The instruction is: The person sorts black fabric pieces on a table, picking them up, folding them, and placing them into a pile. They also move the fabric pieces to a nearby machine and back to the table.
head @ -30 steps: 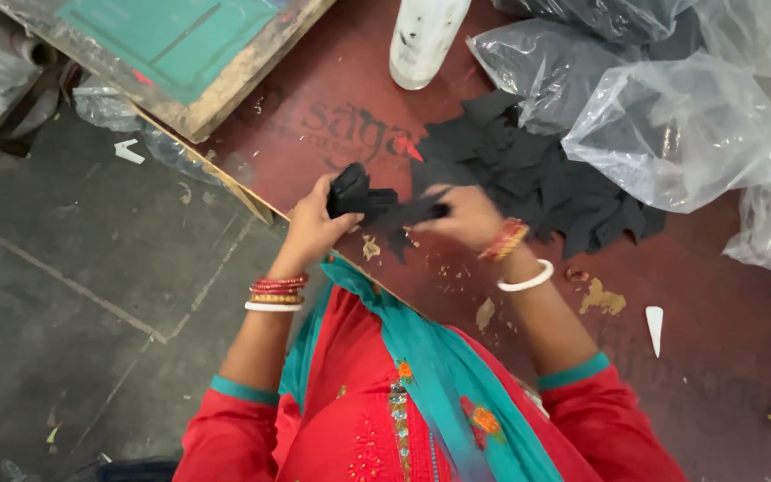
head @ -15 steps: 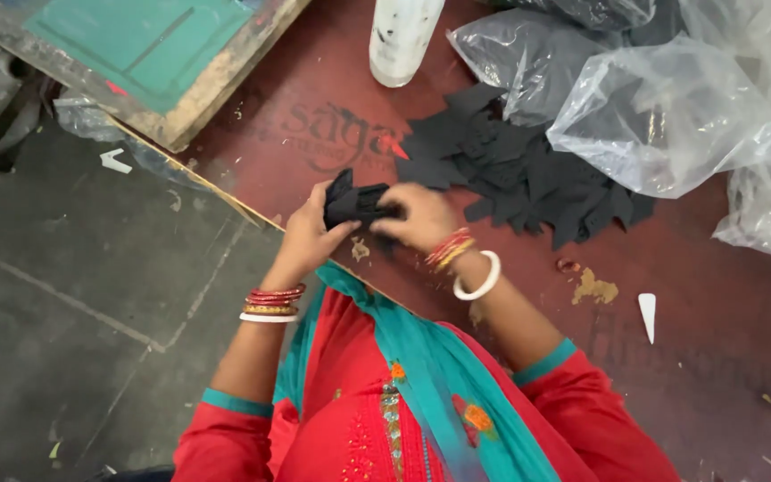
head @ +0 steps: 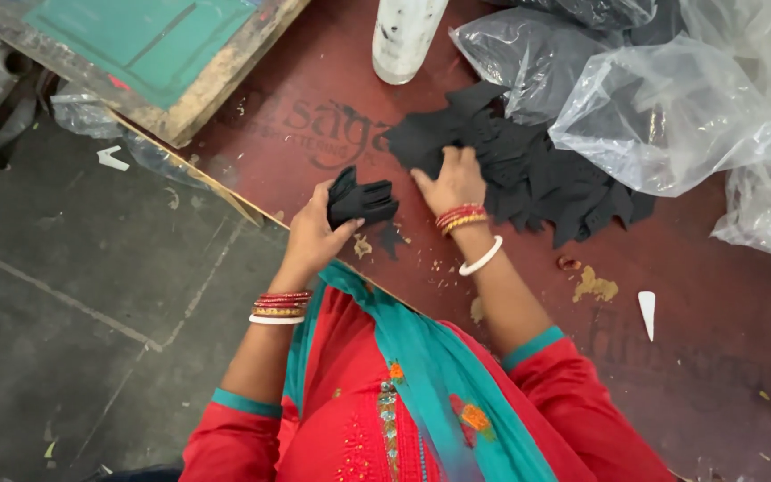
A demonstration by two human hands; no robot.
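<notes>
Left hand (head: pixel 314 234) at frame centre — grip closed around a small black stack (head: pixel 361 202). Right hand (head: pixel 448 181) lies flat, fingers spread, on the black pile (head: pixel 528 170) — red surface (head: pixel 689 303).

Pretty even, soft daylight, no hard shadows. The clear plastic bags (head: pixel 671 116) catch some whitish glare at the top right. Focus is decent mid-frame, with slight softness on the grey floor (head: pixel 64 295) and the edges

Small garment workshop: worn red-brown table (head: pixel 689 357) with glue scraps, heap of black cut fabric pieces (head: pixel 528 170), clear plastic bags (head: pixel 671 116), wood-framed printing screen (head: pixel 145 54), white bottle (head: pixel 403 36), bare concrete floor (head: pixel 73 295).
</notes>
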